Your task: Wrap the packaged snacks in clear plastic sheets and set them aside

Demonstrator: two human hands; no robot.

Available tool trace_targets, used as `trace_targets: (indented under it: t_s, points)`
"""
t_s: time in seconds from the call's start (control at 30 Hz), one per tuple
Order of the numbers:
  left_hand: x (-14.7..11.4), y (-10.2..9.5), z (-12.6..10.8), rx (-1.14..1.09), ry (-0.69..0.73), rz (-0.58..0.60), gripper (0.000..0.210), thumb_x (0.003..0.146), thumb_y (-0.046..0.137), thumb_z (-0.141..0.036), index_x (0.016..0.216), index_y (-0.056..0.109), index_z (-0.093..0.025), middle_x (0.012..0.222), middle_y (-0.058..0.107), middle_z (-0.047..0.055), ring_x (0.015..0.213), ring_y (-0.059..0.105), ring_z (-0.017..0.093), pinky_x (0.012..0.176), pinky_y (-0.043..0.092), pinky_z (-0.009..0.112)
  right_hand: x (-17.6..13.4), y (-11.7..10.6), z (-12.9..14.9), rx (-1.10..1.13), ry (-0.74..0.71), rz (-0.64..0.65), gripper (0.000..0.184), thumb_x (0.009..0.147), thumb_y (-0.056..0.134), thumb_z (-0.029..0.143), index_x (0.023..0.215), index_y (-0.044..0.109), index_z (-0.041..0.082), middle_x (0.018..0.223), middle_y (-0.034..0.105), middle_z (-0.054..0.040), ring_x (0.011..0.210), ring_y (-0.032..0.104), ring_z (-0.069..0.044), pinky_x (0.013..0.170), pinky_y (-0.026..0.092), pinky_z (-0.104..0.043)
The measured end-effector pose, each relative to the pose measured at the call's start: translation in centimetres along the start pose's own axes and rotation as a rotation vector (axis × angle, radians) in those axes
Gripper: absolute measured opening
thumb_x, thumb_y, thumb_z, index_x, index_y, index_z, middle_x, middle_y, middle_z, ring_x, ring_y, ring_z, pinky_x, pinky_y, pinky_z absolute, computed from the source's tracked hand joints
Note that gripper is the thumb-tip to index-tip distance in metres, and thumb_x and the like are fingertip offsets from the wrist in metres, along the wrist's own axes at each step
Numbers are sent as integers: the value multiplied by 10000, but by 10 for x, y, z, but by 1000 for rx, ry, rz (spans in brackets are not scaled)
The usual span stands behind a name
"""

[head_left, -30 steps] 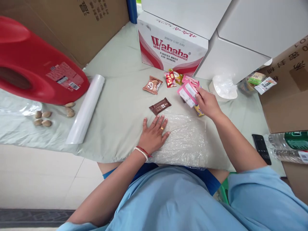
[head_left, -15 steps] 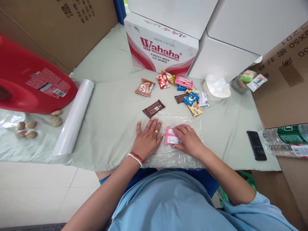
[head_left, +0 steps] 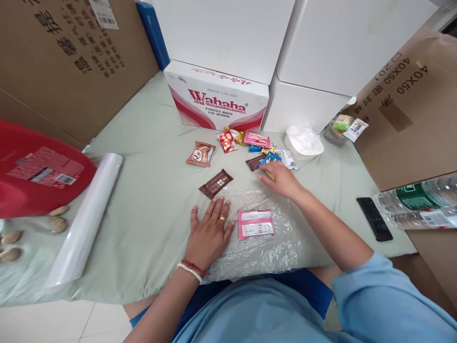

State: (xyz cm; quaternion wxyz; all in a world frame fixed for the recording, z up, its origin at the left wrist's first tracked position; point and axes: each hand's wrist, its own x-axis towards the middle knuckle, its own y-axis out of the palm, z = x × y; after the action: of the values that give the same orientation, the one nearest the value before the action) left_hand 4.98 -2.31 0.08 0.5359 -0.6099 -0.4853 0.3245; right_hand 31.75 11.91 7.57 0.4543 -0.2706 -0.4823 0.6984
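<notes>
My left hand (head_left: 209, 233) lies flat with its fingers spread, over the left edge of a sheet of clear plastic film (head_left: 285, 247). On the film rests a pink and white snack packet (head_left: 255, 224), with no hand on it. Over the snack pile reaches my right hand (head_left: 280, 178), slightly blurred, thumb and fingers apart. It is at the blue packet (head_left: 270, 158) and mostly covers a yellow packet below that. A dark brown wrapped bar (head_left: 254, 163) sits just left of its fingertips. Another brown bar (head_left: 216, 183) lies above my left hand.
Further back are a brown round-snack packet (head_left: 201, 154), a red packet (head_left: 227, 141) and a pink packet (head_left: 257, 139). A white bowl (head_left: 303, 150) stands right of them. A plastic film roll (head_left: 85, 219) and a red jug (head_left: 43, 166) are left; a phone (head_left: 374, 219) is right.
My right hand has let go of the pink and white packet, leaving it on the film, and moved up to the snack pile. The left hand stays flat. The camera view has shifted.
</notes>
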Motion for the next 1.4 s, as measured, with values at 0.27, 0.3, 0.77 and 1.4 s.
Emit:
trace_targets:
  t_s: [0.27, 0.3, 0.77, 1.4]
  points:
    - [0, -4, 0, 2, -5, 9, 593, 1101, 318, -462, 1637, 358, -212, 1701, 325, 130, 1583, 339, 312, 1296, 60, 716, 127, -2, -51, -281, 265, -37, 527, 960, 601, 222, 1469, 570, 91, 1469, 603, -222, 1293, 522, -361, 1086, 450, -468]
    - [0, -4, 0, 0, -5, 9, 593, 1100, 324, -462, 1638, 357, -215, 1702, 325, 129, 1584, 337, 313, 1296, 75, 718, 129, -3, -51, -289, 260, -41, 449, 983, 548, 203, 1414, 614, 97, 1400, 648, -223, 1260, 533, -355, 1066, 453, -472]
    - [1, -8, -3, -43, -18, 37, 608, 1103, 299, -471, 1649, 332, -207, 1716, 294, 121, 1601, 301, 305, 1302, 5, 706, -58, -21, 16, 570, -21, 431, 425, 1050, 525, 491, 1256, 729, 180, 1079, 772, -63, 937, 699, -213, 846, 548, -336]
    - [2, -7, -4, -27, -32, 48, 606, 1105, 277, -475, 1659, 305, -233, 1711, 311, 129, 1599, 309, 304, 1289, 70, 722, -113, 34, 56, -86, -146, 195, 729, 856, 769, 319, 1524, 523, 161, 1380, 609, -188, 1317, 473, -377, 1166, 366, -574]
